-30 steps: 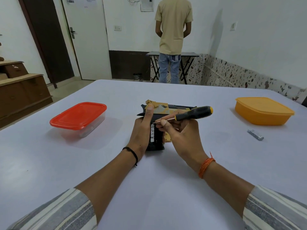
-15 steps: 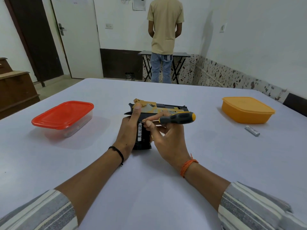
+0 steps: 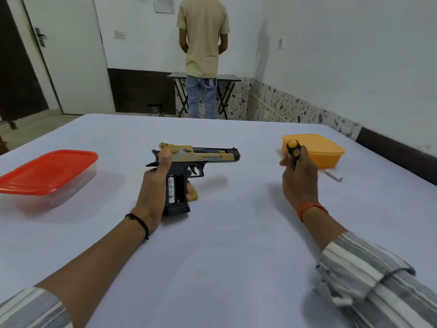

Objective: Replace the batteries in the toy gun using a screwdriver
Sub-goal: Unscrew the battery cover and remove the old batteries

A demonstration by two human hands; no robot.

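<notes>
Nearest, at 11 o'clock of centre, left hand (image 3: 153,195) clamped round grip of black-and-yellow plastic toy gun (image 3: 189,162) lying on pale surface (image 3: 224,245), grip compartment open, one white battery (image 3: 171,189) inside. At 2 o'clock, right hand (image 3: 298,183) curled round black-and-yellow-handled screwdriver (image 3: 293,149), lifted, well apart from gun. Beyond, small silver battery (image 3: 333,174) beside orange lidded plastic box (image 3: 314,150); at 9 o'clock, red-lidded clear container (image 3: 47,171).

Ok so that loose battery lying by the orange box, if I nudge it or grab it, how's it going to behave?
The battery is a small smooth cylinder lying on its side on the flat table, so a nudge across its length would probably set it rolling. It looks rigid and likely light. Its shiny casing may be a bit slippery, so pinch it across the middle.
</notes>
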